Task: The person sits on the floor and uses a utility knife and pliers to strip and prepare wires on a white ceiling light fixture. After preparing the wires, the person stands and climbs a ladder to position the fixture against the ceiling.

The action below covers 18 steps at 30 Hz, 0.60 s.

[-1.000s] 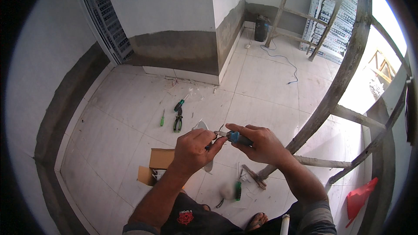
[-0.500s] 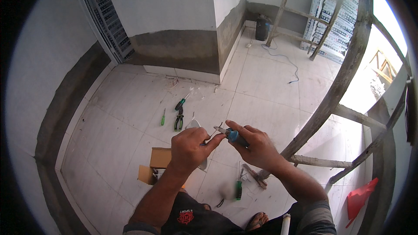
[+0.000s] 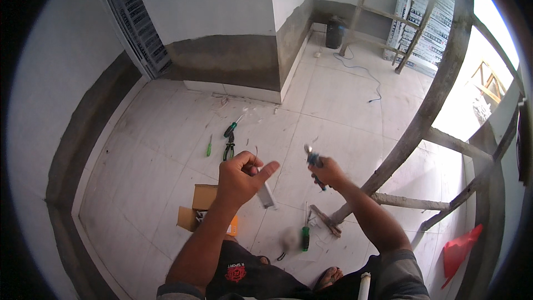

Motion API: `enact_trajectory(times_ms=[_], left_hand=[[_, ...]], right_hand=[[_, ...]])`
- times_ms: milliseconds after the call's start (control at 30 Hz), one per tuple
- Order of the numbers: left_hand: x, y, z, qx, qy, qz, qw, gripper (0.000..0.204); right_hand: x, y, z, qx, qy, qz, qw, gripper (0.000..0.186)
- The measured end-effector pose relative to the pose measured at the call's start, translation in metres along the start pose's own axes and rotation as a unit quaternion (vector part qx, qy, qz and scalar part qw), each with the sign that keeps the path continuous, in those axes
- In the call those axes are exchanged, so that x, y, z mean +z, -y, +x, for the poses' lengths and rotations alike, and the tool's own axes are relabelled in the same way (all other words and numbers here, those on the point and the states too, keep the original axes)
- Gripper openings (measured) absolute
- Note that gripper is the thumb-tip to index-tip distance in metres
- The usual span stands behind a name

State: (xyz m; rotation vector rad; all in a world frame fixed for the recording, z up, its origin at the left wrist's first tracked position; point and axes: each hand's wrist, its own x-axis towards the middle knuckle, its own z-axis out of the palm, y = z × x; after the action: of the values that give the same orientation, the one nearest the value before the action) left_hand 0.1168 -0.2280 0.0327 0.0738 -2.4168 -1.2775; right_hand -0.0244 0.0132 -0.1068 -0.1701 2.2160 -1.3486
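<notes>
My left hand (image 3: 239, 180) is closed around a pale rectangular fitting (image 3: 266, 194) with a thin wire (image 3: 256, 153) rising from it; the thumb sticks out. To its right, my right hand (image 3: 333, 172) grips blue-and-black pliers (image 3: 313, 160), metal jaws pointing up, apart from the fitting. On the tiled floor past my left hand lie a green screwdriver (image 3: 209, 145), a larger screwdriver (image 3: 230, 129) and black-and-green pliers (image 3: 229, 150). An open cardboard box (image 3: 205, 194) is below left, and another green-handled screwdriver (image 3: 305, 236) lies between my forearms.
A wooden ladder (image 3: 422, 128) rises close on my right, with a red plastic piece (image 3: 461, 253) below it. A second ladder (image 3: 361, 16), a black object (image 3: 334, 34), a blue cord (image 3: 375, 86) and a wrapped panel (image 3: 413, 28) stand or lie at the back; wall corner (image 3: 275, 66) ahead.
The pliers have left the wire and moved right and up with my right hand, turning jaws-upward. My left hand has risen slightly and its thumb has lifted, exposing more of the pale fitting.
</notes>
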Motion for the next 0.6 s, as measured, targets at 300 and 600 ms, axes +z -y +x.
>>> enact_trajectory(times_ms=[300, 600], left_hand=[[0.002, 0.017, -0.002, -0.185, 0.088, -0.299, 0.932, 0.015], [0.004, 0.038, 0.003, -0.163, 0.132, -0.217, 0.953, 0.012]], right_hand=[[0.024, -0.189, -0.007, 0.131, 0.041, -0.289, 0.947, 0.041], [0.024, -0.106, 0.005, -0.236, -0.162, -0.215, 0.934, 0.027]])
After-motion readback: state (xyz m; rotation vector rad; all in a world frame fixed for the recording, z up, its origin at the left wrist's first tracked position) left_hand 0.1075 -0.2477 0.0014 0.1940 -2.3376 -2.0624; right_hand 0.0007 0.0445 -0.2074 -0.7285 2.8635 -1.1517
